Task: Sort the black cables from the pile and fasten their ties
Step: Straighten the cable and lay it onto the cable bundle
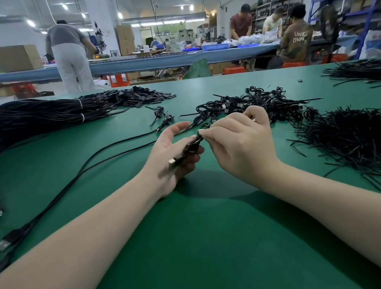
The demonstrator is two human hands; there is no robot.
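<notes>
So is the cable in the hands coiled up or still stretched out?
Coiled. The cable sits as a compact bunch in the left hand, with the right hand pinching its top; whether a tie is fastened cannot be told.

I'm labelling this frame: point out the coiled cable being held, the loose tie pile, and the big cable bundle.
coiled cable (191, 148): head view, its middle.
loose tie pile (359, 139): head view, centre.
big cable bundle (32, 118): head view, mid-strands.

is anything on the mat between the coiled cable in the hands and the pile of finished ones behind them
Nothing visible blocks it. The left hand and right hand hold the coiled cable just in front of the pile, with only bare green mat around. Two loose cables run off to the left.
</notes>
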